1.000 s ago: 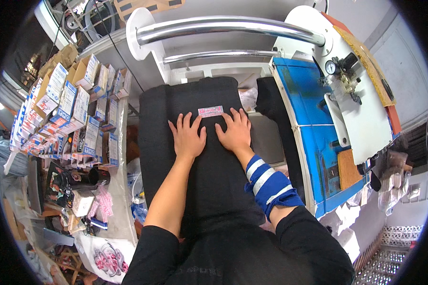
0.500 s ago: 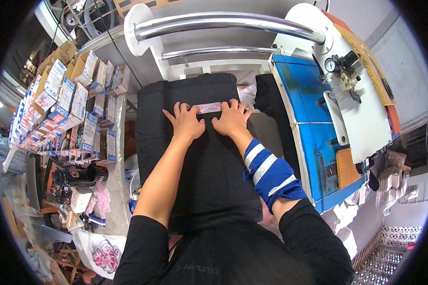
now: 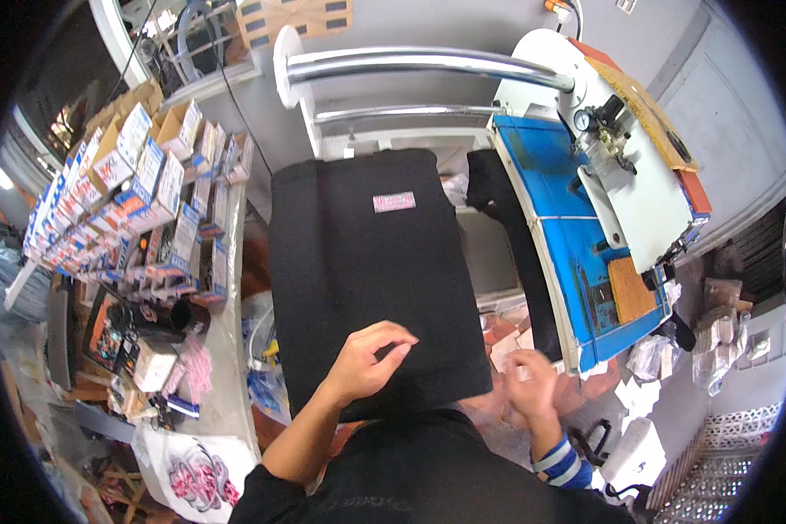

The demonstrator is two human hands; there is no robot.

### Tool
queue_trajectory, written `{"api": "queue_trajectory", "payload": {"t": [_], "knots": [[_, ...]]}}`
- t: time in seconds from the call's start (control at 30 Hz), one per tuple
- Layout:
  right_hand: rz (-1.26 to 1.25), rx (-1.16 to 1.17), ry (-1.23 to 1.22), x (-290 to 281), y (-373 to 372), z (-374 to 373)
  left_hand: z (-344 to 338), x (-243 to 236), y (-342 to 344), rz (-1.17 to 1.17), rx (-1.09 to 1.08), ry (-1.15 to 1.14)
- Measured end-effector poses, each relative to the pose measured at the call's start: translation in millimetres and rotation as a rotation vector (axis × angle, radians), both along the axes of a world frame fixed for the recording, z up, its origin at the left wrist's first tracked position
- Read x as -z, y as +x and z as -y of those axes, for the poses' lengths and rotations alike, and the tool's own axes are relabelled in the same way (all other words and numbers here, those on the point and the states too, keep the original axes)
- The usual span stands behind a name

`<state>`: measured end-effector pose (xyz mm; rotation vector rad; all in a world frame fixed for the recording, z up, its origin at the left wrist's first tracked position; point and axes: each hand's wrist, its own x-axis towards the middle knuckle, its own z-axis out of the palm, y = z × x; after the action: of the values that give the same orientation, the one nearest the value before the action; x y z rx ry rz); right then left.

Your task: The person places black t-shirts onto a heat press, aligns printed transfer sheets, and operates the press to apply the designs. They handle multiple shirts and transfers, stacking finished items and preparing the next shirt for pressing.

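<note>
Flatly, a pink-and-white strip [image 3: 394, 203] lies on black cloth [image 3: 371, 279]

It sits near the cloth's far edge. The left hand [image 3: 368, 365] is over the near part, fingers loosely bent, a gap between fingertips and thumb, nothing visible in it. The right hand [image 3: 533, 384] (blurred, so I cannot tell its grip) shows just beside the cloth's right edge.

A black cloth [image 3: 384, 271] lies spread nearly flat, a broad, roughly rectangular panel with faint creases. Upon its far part, right of the middle, rests a small pale rectangular strip [image 3: 394, 202], pink print upward, its right end angled slightly away.
</note>
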<state>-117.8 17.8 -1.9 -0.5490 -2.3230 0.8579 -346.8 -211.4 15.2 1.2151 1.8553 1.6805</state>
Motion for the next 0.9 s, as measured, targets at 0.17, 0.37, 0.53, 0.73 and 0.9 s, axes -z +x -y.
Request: {"api": "queue_trajectory", "payload": {"t": [0.17, 0.37, 0.53, 0.73, 0.9], "knots": [[0.035, 0.517, 0.358, -62.1, 62.2, -77.1, -3.6, -121.2, 41.8, -0.118, 0.243, 0.427], [-0.057, 0.605, 0.733, -93.6, 65.2, -202.0, 13.4, -199.0, 92.1, 0.013, 0.58, 0.78], [0.254, 0.639, 0.781, -67.7, 67.7, -264.1, -6.1, -121.8, 115.1, -0.131, 0.375, 0.344], [0.249, 0.417, 0.566, -79.0, 57.6, -276.2, -40.3, -14.5, 240.3, 0.308, 1.122, -0.134], [0.08, 0.463, 0.615, -69.0, 56.8, -268.7, -50.7, -14.0, 271.2, 0.393, 1.228, -0.258]]}}
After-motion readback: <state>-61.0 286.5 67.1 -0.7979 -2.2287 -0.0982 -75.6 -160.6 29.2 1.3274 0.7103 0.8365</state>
